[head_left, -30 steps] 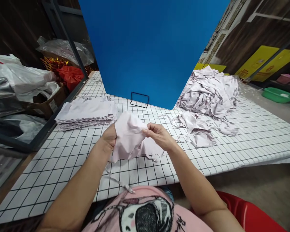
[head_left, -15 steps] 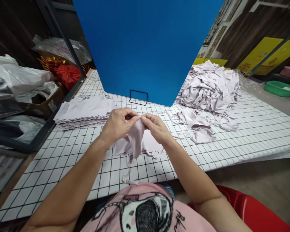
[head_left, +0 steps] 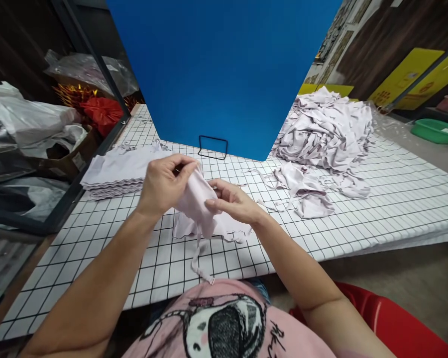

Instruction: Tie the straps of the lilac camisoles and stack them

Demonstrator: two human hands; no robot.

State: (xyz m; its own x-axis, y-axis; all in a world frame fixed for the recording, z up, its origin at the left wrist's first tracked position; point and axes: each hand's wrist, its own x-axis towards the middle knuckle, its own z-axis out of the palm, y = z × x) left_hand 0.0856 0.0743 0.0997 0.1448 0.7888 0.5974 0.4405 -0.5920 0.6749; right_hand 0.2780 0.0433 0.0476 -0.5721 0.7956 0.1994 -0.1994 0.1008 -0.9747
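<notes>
Between my hands hangs a pale pinkish-lilac cloth piece (head_left: 197, 201), with a thin strap trailing from it down to the table's front edge. My left hand (head_left: 164, 184) pinches its upper end, fingers closed. Lower on the right side, my right hand (head_left: 233, 200) grips the cloth's edge between thumb and fingers. Beneath the raised piece, another pale cloth piece (head_left: 231, 228) lies flat on the grid-patterned tablecloth (head_left: 224, 261). Left of my left hand sits a neat stack of matching cloth pieces (head_left: 115, 171).
A large heap of the same cloth (head_left: 324, 132) covers the table's back right, with a few loose pieces (head_left: 302, 191) before it. A blue panel (head_left: 220, 74) stands at the back behind a black wire frame (head_left: 213, 147). Bags and a cardboard box (head_left: 78, 154) fill the left shelf.
My left hand has moved left and slightly up with the cloth's top end. My right hand has slid lower along the cloth, so the hands are farther apart and the piece is spread between them.
</notes>
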